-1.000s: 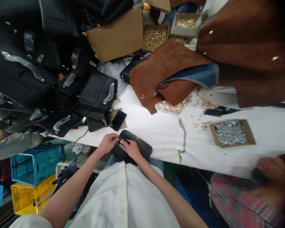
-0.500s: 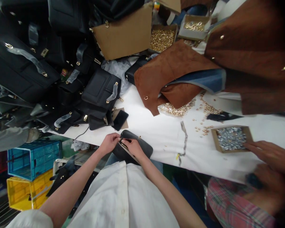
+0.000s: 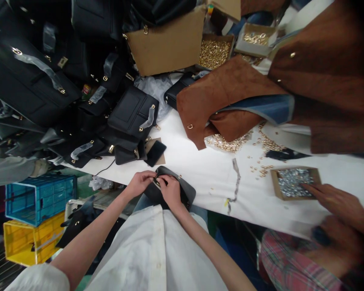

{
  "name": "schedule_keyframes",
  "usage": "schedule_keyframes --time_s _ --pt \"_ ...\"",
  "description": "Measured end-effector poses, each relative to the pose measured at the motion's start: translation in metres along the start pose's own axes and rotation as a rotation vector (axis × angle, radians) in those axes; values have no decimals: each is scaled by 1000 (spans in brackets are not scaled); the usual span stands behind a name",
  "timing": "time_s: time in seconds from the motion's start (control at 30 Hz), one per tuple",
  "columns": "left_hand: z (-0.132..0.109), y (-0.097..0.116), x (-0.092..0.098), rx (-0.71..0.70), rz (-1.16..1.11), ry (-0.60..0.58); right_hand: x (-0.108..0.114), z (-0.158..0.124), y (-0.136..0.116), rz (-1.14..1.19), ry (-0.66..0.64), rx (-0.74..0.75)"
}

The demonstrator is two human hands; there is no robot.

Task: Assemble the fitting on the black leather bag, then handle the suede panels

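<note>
A small black leather bag (image 3: 186, 190) with a gold stud lies at the near edge of the white table (image 3: 206, 169). My left hand (image 3: 141, 182) pinches its upper left edge, fingers closed. My right hand (image 3: 169, 190) rests on the bag's front with fingers curled onto it, beside the left hand. Both hands meet at the bag's opening, where a small gold fitting shows between the fingers.
Black handbags (image 3: 133, 113) are heaped at the left and back. Brown suede pieces (image 3: 224, 93) lie at the right back, with gold rivets (image 3: 227, 141) scattered below them. A co-worker's hand (image 3: 330, 198) reaches into a cardboard tray of silver parts (image 3: 294, 182). Blue and yellow crates (image 3: 36, 198) stand on the floor at left.
My right hand has shifted up onto the bag's opening, closer to the left hand. The co-worker's hand has come further in and now reaches the silver-parts tray.
</note>
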State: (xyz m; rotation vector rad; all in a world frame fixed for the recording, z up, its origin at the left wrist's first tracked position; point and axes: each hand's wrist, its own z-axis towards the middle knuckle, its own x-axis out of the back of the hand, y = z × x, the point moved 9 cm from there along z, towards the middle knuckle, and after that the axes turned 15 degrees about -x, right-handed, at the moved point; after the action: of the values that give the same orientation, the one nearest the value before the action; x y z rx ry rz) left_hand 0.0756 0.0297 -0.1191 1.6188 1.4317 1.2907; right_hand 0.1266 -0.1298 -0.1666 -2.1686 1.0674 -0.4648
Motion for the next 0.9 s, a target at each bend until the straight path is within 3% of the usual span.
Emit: schedule_keyframes --time_s 0.1,0.23,0.6,0.9 --pt "-2 -10 1 17 -47 77 -4 -25 -24 -326 157 241" --pt "-4 -18 4 37 -100 120 -17 -39 -40 -558 171 363" --pt "-7 -29 17 4 -163 129 -18 -15 -44 -506 84 266" --pt "-11 -28 25 -56 -217 130 -28 -14 -48 -491 119 199"
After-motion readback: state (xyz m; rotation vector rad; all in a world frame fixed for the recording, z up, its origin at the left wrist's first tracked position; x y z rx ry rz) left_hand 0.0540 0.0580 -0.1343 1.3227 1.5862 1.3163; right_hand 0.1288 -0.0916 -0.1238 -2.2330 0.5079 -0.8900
